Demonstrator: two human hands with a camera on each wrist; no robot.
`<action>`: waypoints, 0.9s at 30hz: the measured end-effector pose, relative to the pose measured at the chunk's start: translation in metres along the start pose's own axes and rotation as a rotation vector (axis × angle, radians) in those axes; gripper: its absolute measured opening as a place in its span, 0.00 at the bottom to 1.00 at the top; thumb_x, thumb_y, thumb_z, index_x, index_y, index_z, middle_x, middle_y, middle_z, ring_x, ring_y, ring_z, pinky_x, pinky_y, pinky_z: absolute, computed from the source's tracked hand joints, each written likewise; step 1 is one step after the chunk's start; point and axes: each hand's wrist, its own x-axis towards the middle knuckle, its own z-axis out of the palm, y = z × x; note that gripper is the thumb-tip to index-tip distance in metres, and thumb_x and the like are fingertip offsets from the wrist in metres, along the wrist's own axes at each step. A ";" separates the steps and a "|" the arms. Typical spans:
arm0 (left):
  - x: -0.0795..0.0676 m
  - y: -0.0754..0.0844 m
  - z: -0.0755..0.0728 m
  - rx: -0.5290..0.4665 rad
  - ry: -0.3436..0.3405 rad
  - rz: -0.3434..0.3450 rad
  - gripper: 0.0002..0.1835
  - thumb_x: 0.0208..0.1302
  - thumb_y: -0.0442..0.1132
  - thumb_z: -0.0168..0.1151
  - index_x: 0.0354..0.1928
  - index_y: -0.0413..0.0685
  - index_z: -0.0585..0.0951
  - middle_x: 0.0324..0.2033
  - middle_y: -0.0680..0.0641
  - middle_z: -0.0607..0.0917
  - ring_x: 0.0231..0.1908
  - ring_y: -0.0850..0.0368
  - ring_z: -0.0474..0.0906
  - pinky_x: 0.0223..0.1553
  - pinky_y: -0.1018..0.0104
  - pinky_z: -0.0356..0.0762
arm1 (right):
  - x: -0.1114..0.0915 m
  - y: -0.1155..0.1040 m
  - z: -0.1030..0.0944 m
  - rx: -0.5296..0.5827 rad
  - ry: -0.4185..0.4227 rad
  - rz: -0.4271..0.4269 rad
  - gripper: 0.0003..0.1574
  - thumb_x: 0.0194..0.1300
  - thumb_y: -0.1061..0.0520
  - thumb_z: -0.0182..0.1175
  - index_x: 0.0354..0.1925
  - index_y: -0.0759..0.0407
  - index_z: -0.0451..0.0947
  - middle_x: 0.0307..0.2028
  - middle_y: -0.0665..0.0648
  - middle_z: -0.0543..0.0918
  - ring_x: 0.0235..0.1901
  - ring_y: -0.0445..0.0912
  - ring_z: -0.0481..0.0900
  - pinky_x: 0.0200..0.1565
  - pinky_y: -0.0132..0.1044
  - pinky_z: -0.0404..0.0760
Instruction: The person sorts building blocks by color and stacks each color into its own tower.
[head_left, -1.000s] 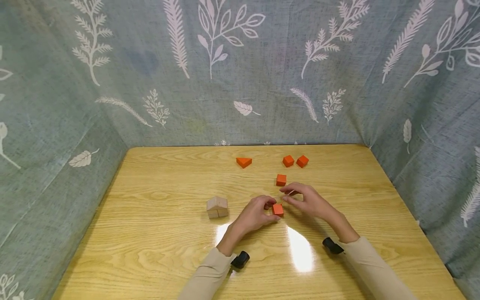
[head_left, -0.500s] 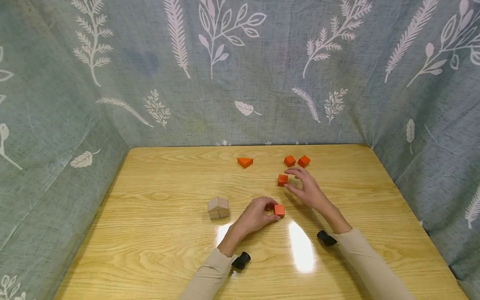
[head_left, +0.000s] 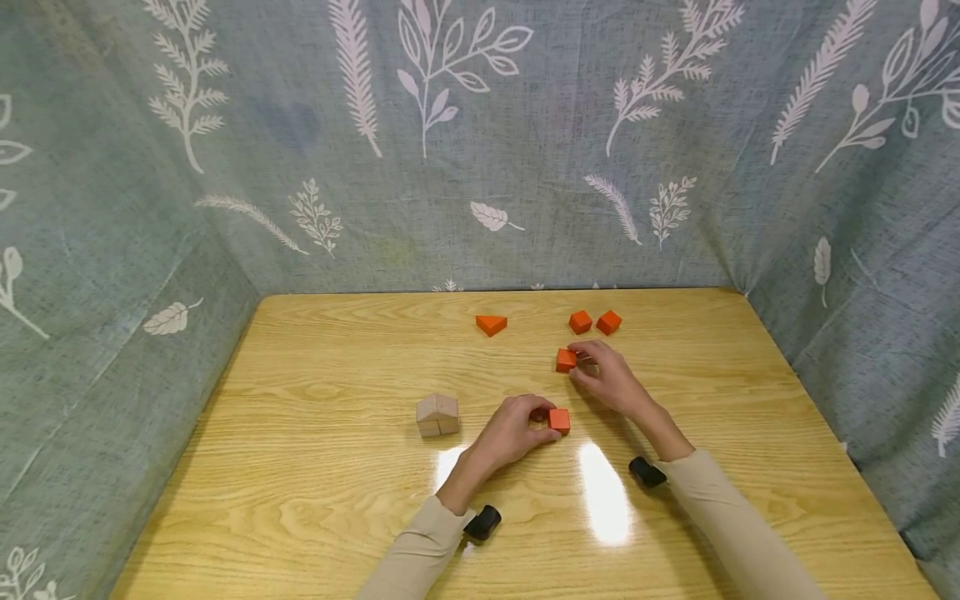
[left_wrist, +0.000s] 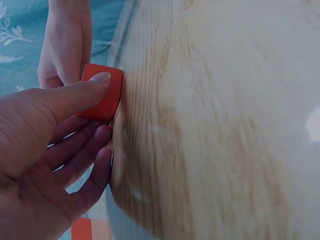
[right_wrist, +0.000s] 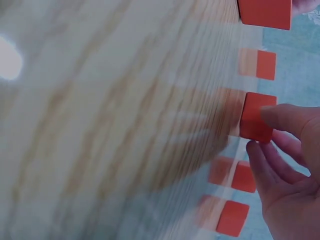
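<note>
On my feed the left hand (head_left: 513, 432) pinches the near red cube (head_left: 559, 422), lower right of center, with a peaked wooden stack (head_left: 437, 415) off to the left. Farther up I've got the right hand (head_left: 617, 383) gripping the far red cube (head_left: 566, 360), thumb against fingers, and beyond that a red wedge (head_left: 491, 325) mid-frame plus two loose cubes (head_left: 581, 322) right of it.
</note>
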 end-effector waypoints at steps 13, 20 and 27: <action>0.000 -0.001 0.002 0.012 0.008 0.016 0.14 0.62 0.36 0.76 0.48 0.40 0.87 0.45 0.44 0.88 0.47 0.53 0.84 0.51 0.61 0.81 | -0.001 0.001 -0.006 0.063 -0.033 0.058 0.22 0.67 0.71 0.66 0.58 0.73 0.77 0.54 0.70 0.82 0.55 0.63 0.82 0.57 0.55 0.81; -0.001 -0.001 0.003 0.016 0.003 0.005 0.15 0.62 0.37 0.75 0.50 0.40 0.87 0.47 0.44 0.88 0.49 0.54 0.84 0.53 0.62 0.80 | -0.018 0.000 -0.016 0.134 -0.049 0.078 0.23 0.65 0.73 0.66 0.58 0.74 0.77 0.54 0.71 0.82 0.55 0.64 0.82 0.58 0.52 0.80; -0.001 -0.001 0.003 0.014 0.008 -0.007 0.15 0.62 0.37 0.76 0.49 0.41 0.87 0.46 0.46 0.88 0.48 0.56 0.83 0.52 0.64 0.80 | -0.037 -0.002 -0.024 0.142 -0.096 0.067 0.22 0.67 0.71 0.66 0.58 0.73 0.77 0.54 0.71 0.81 0.56 0.64 0.81 0.58 0.51 0.80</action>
